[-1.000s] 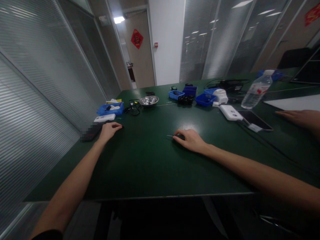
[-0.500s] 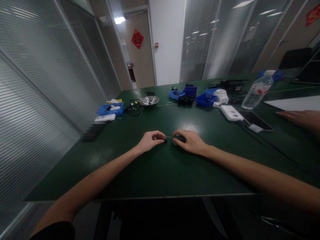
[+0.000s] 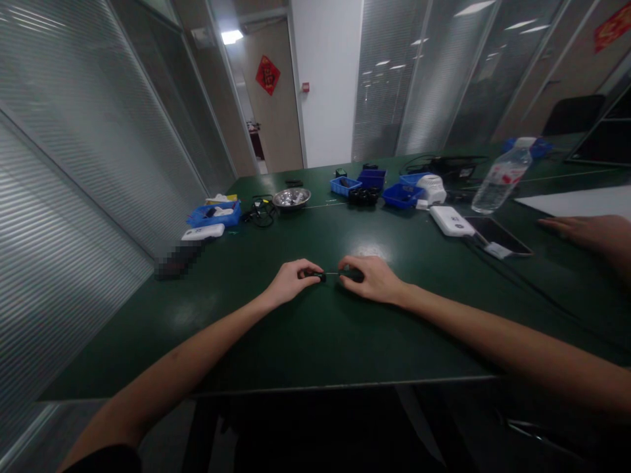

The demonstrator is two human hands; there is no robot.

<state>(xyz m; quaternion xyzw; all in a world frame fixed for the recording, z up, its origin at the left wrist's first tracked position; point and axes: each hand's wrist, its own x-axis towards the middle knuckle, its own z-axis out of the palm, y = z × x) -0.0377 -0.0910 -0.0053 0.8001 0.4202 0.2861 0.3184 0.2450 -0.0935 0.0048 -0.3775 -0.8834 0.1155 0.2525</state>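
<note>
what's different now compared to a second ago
The left hand has moved right, from the table's left side to close in front of the right hand. It now holds a small black part at the tip of the tool; whether it already had it then is hard to tell. The right hand still grips the tool in about the same spot; the bottle and bowl stayed put.

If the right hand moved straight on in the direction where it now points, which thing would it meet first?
Most likely the small black piece held by the left hand. The right hand points towards it, and its thin-shafted tool seems to reach it, though contact is unclear.
</note>
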